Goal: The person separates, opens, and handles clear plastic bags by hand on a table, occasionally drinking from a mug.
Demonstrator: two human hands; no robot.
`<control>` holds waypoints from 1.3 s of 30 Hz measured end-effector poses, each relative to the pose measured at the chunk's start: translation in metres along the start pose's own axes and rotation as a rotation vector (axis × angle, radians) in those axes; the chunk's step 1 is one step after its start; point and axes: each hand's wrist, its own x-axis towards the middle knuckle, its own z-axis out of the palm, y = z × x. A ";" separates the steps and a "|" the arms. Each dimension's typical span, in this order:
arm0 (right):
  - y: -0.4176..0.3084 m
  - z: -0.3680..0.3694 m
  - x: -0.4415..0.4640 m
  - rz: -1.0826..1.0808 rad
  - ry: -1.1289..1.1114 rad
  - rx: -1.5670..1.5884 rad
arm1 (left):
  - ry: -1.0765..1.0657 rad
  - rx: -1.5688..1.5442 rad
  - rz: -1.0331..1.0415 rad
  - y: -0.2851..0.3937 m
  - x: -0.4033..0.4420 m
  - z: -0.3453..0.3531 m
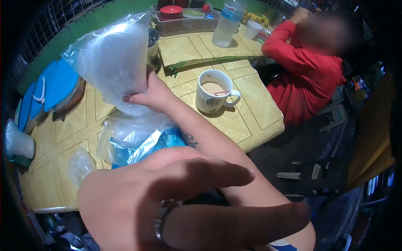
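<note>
My right hand (153, 94) is closed on the lower side of a bulging clear plastic bag (113, 62) with whitish contents I cannot make out. The bag is held up over the table's far left part. Close to the camera, my left hand (167, 201) crosses the bottom of the view, its ringed finger and another stretched out to the right with nothing between them. Beyond it on the table lies a blue and clear plastic pack (138, 144), partly covered by the left hand. To the right of my right forearm stands a mug (208, 100) holding a milky brown drink and a thin stick.
Blue-lidded containers (63, 85) line the table's left edge. A crumpled clear plastic bag (81, 165) lies nearer. At the back are a basket (188, 26), a water bottle (228, 25) and a leaf strip (209, 62). A person in red (301, 71) sits at right.
</note>
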 end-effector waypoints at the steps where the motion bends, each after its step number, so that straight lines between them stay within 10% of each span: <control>1: -0.001 0.000 0.000 -0.002 -0.008 -0.014 | -0.002 0.014 -0.011 0.000 0.000 -0.002; 39: -0.001 0.002 0.001 0.016 -0.036 0.154 | -0.031 0.161 -0.139 -0.016 -0.024 -0.019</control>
